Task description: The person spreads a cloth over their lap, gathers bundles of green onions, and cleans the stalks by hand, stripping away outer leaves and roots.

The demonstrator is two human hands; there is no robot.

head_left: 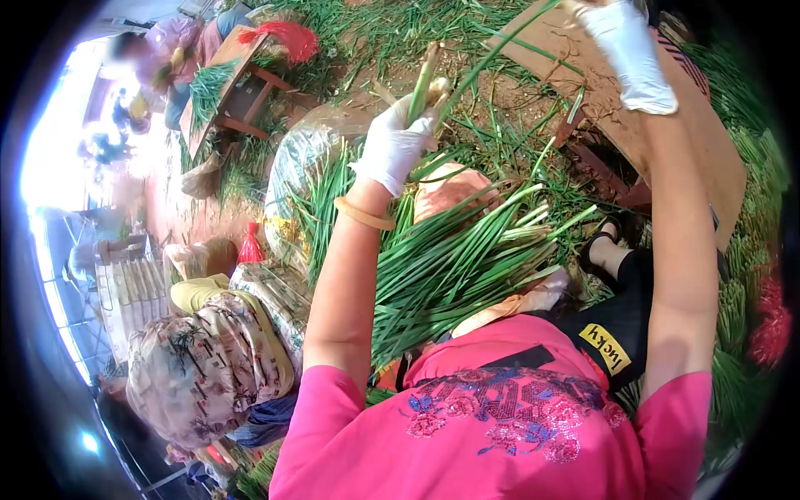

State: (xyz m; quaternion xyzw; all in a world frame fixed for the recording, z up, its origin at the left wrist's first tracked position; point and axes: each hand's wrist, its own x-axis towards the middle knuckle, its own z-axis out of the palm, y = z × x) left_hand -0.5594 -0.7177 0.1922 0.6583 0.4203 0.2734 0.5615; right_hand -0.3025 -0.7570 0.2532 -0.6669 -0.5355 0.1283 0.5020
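A green onion [423, 87] is standing nearly upright in the left hand [393, 148], its thick pale end pointing up. The left hand, in a white glove, is closing its fingers around the stalk, well above the lap. A long green leaf [492, 65] is running from beside the left hand up towards the right hand [627, 60]. The right hand, also gloved, is reaching to the upper edge of the view; its fingers are being partly cut off there, so whether they are gripping the leaf cannot be told.

Below the hands, a pile of green onions [454, 262] is lying across the lap, pale ends pointing right. A ring-shaped bracelet [364, 214] is circling the left wrist. The pink shirt [467, 467] is showing floral decoration, and a yellow label [606, 348] is reading "lucky" on the dark clothing.

A wooden board [704, 167] is extending beneath the right forearm. A clear plastic bag [302, 158] is resting left of the left hand. Farther left, a co-worker in a patterned head covering [192, 367] is sitting close by. At upper left, a small table [242, 127] is bearing more greens [210, 90], with a red bundle [290, 43] lying at its far end.
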